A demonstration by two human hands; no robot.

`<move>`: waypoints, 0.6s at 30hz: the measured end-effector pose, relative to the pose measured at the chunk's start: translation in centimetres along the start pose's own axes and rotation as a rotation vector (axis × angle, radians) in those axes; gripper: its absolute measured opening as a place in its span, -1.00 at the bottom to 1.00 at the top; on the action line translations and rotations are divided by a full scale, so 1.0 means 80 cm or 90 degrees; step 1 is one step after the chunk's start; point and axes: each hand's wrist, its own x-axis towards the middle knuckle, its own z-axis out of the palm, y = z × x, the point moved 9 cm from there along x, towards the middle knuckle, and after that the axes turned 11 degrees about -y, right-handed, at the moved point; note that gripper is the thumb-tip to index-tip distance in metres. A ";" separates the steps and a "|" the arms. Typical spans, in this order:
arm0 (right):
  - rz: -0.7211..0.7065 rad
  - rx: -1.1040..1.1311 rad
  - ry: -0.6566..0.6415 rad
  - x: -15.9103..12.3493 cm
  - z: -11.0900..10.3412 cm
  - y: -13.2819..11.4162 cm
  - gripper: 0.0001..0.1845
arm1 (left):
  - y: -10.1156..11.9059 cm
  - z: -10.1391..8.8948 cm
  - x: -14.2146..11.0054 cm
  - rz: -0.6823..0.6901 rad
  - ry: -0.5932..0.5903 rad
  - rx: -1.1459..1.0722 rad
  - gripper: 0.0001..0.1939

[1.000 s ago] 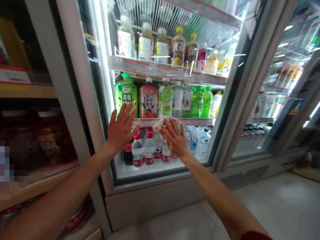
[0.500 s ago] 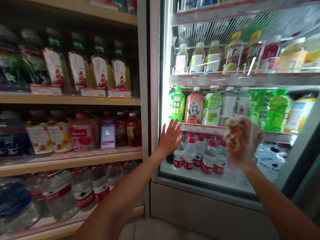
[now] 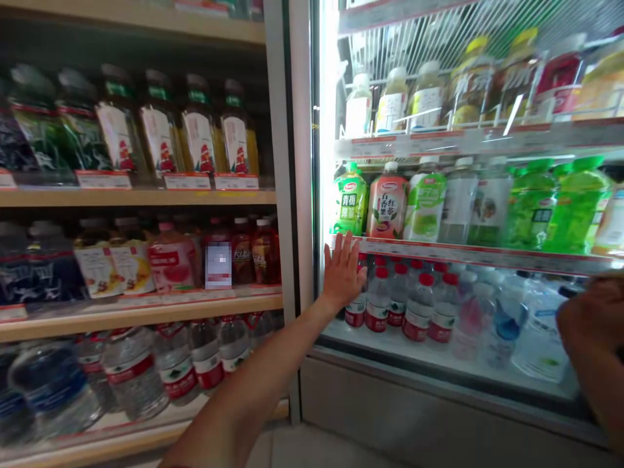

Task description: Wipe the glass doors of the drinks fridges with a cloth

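Observation:
My left hand lies flat, fingers stretched out, against the glass door of a lit drinks fridge, near its left edge and in front of the small red-capped water bottles. My right hand is at the right edge of the view, dark and blurred, close to the same glass in front of larger clear water bottles. Its fingers do not show, and the pale cloth it held earlier is not visible. Behind the glass above stand a green bottle and a pink-labelled bottle.
The fridge's grey door frame stands left of the glass. Left of it, open wooden shelves carry juice bottles, red-capped drinks and big water bottles on the lowest shelf. A grey kick panel runs under the fridge.
The view has swung left, bringing the wooden shelves into sight. My right hand with the cloth has slid rightwards along the glass to the frame's edge. My left hand stays pressed on the glass.

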 end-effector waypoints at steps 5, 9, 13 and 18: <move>-0.500 -0.056 -0.320 -0.115 0.032 -0.150 -0.35 | 0.028 0.013 -0.007 0.033 -0.003 -0.029 -0.27; -0.506 -0.164 -0.388 -0.112 0.044 -0.132 -0.46 | 0.036 0.015 -0.014 0.080 0.025 -0.035 -0.28; -0.154 -0.211 -0.106 -0.035 -0.003 -0.061 -0.37 | 0.042 0.021 -0.014 0.068 0.050 -0.053 -0.24; -0.520 -0.171 -0.384 -0.128 0.048 -0.138 -0.46 | 0.050 0.022 -0.016 0.065 0.077 -0.051 -0.23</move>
